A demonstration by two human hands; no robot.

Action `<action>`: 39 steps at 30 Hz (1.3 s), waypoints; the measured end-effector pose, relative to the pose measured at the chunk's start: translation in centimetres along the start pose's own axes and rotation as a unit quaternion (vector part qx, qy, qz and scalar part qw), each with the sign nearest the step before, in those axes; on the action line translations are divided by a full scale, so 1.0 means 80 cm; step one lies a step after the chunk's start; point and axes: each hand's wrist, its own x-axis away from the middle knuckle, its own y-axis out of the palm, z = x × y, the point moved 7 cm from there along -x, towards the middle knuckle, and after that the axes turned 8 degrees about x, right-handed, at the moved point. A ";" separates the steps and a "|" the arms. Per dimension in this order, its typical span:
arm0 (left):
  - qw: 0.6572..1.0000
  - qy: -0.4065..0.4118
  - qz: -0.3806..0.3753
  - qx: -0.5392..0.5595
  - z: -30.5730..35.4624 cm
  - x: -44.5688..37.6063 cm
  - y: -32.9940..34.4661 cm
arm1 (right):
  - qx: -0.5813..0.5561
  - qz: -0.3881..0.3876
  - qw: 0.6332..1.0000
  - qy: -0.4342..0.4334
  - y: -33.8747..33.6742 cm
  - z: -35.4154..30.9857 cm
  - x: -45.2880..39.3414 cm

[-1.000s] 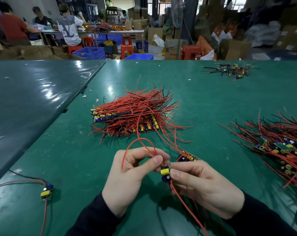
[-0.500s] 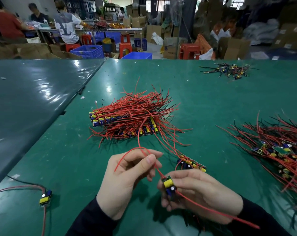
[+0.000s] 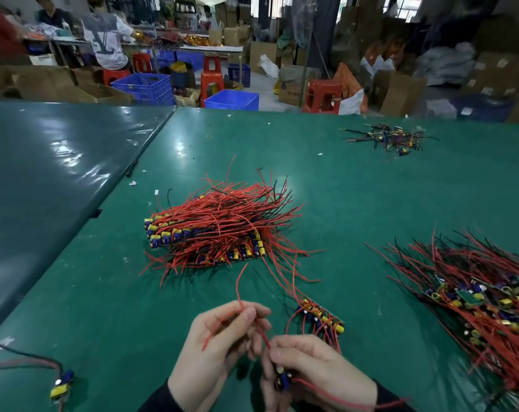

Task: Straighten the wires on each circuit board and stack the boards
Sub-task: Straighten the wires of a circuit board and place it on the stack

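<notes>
My right hand grips a small circuit board with yellow and blue parts, low in the view. One red wire rises from the board through the fingers of my left hand, which pinches it. Another red wire trails right, under my right wrist. Straight ahead lies a big stack of boards with red wires lying mostly one way. A short row of boards sits just beyond my right hand.
A tangled heap of boards and red wires fills the right side of the green table. A single board lies at the lower left. A small dark pile is far right. People work at a table behind.
My right hand has drawn the board down and toward me. The wire that was looped by my left hand now runs straighter, up through its fingers. The view has tilted slightly.
</notes>
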 end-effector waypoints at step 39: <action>0.997 -0.019 0.067 -0.027 0.009 0.005 -0.022 | 0.057 -0.014 0.998 -0.020 -0.015 0.015 0.053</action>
